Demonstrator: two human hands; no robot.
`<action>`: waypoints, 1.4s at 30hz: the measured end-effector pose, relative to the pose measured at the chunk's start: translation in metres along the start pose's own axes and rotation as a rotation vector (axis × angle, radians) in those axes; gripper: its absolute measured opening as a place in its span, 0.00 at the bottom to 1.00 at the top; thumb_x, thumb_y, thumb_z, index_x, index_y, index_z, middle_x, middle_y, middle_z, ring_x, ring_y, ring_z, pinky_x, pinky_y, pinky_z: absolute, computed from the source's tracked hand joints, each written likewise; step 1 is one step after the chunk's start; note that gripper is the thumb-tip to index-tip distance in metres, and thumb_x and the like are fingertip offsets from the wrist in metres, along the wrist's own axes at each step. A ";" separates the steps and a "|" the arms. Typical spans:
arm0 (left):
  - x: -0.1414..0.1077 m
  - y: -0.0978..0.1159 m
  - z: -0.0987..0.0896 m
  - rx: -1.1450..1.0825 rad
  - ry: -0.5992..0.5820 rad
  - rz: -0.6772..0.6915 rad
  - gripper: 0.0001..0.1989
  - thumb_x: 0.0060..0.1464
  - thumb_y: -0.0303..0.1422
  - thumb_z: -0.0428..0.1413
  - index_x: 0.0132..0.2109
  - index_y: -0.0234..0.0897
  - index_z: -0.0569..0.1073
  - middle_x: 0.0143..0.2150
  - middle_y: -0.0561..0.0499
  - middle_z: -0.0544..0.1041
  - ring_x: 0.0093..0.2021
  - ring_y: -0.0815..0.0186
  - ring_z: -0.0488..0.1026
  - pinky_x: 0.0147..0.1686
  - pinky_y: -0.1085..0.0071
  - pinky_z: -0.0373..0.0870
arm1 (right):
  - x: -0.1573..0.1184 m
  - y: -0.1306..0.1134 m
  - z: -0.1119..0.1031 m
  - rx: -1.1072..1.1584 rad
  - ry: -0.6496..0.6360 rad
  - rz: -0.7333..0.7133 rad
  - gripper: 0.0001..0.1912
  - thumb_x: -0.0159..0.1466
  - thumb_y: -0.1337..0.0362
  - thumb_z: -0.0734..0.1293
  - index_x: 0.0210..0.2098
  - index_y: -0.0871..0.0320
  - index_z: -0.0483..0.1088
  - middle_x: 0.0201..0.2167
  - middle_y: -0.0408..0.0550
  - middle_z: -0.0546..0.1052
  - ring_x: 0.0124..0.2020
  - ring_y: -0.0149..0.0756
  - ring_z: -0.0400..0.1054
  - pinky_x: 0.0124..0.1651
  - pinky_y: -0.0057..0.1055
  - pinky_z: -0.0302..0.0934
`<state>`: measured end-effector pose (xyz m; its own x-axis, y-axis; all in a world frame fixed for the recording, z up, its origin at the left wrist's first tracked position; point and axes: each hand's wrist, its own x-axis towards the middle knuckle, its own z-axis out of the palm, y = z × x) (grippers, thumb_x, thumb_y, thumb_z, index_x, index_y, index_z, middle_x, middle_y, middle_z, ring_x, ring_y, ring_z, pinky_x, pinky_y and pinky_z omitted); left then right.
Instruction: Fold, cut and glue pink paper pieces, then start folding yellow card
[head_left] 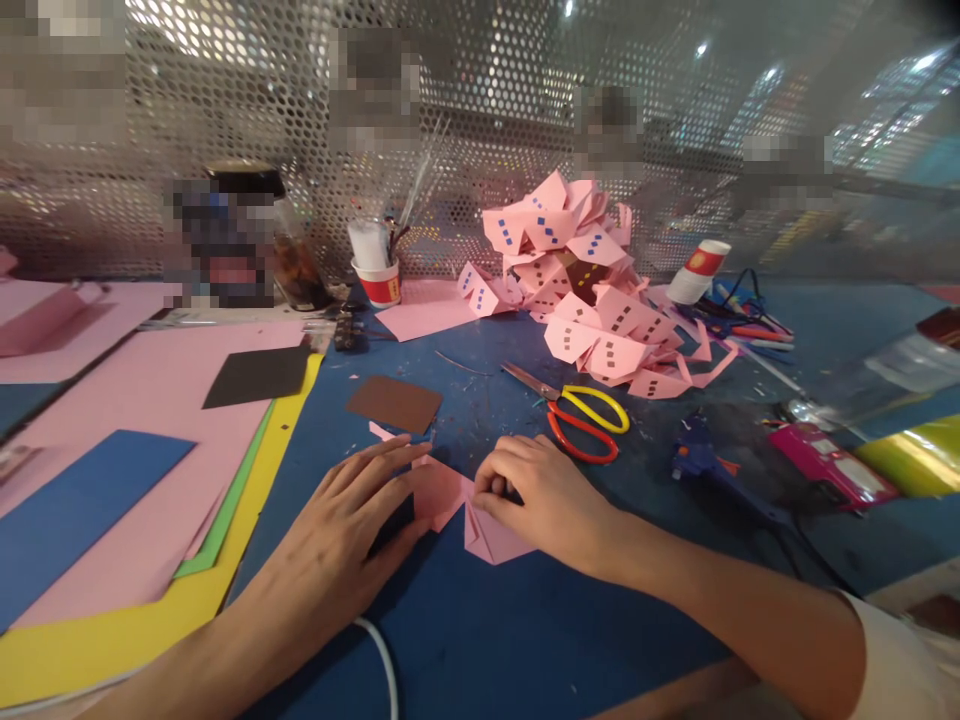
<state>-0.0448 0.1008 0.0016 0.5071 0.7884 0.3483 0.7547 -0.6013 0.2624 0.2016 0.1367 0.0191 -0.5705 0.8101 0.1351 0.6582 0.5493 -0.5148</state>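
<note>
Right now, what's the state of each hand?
Left hand: open, at the folded pink paper piece.
Right hand: curled over that paper; grip cannot be told.

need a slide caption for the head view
Left hand and right hand at folded pink paper, with scissors and a heap of pink paper pieces beyond.
</note>
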 end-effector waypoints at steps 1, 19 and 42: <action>0.001 -0.001 0.002 0.019 -0.009 0.006 0.21 0.62 0.38 0.56 0.60 0.41 0.67 0.63 0.45 0.70 0.64 0.54 0.63 0.61 0.55 0.63 | 0.000 -0.001 0.001 0.005 0.001 0.002 0.05 0.64 0.66 0.70 0.32 0.55 0.70 0.31 0.38 0.73 0.36 0.31 0.66 0.43 0.33 0.53; -0.002 -0.001 0.001 -0.022 -0.031 -0.026 0.15 0.63 0.37 0.55 0.55 0.44 0.70 0.55 0.46 0.73 0.55 0.57 0.70 0.57 0.57 0.65 | -0.001 -0.001 0.002 0.059 0.010 0.014 0.07 0.65 0.59 0.71 0.35 0.54 0.72 0.31 0.38 0.73 0.36 0.31 0.67 0.43 0.33 0.54; 0.004 -0.001 -0.010 -0.112 -0.015 -0.175 0.09 0.66 0.34 0.50 0.40 0.41 0.74 0.39 0.51 0.77 0.41 0.62 0.71 0.44 0.64 0.64 | 0.003 0.002 -0.009 0.045 0.070 -0.040 0.06 0.64 0.65 0.71 0.32 0.56 0.71 0.32 0.39 0.78 0.37 0.32 0.70 0.43 0.33 0.54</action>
<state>-0.0479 0.1034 0.0120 0.3796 0.8833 0.2750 0.7809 -0.4654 0.4167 0.2057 0.1423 0.0257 -0.5593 0.8008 0.2145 0.6119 0.5733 -0.5450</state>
